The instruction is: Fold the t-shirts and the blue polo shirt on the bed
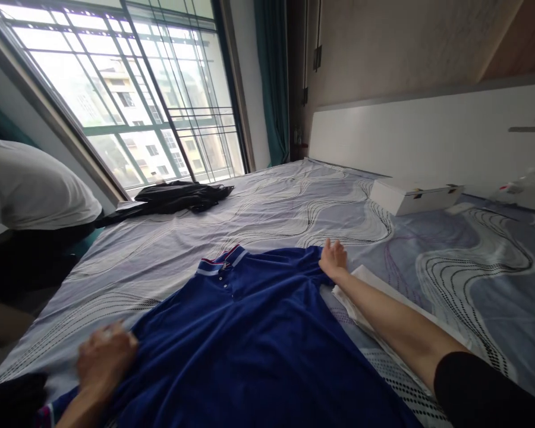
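A dark blue polo shirt (249,345) lies spread front side up on the bed, its striped collar (223,260) pointing away from me. My right hand (333,257) has its fingers closed on the end of the sleeve on the right. Over the shirt's left edge, near the shoulder, is my left hand (107,353). It is blurred by motion with the fingers looking curled, and I cannot tell whether cloth is in them. Beneath my right forearm lies a folded white cloth (374,279), partly hidden.
The bed (276,202) has a grey wavy-patterned cover. Black clothing (182,196) lies at its far left edge, a white box (414,195) at the back right near the headboard (428,131). A person in a white top (35,184) bends at the left. A dark item (15,398) sits lower left.
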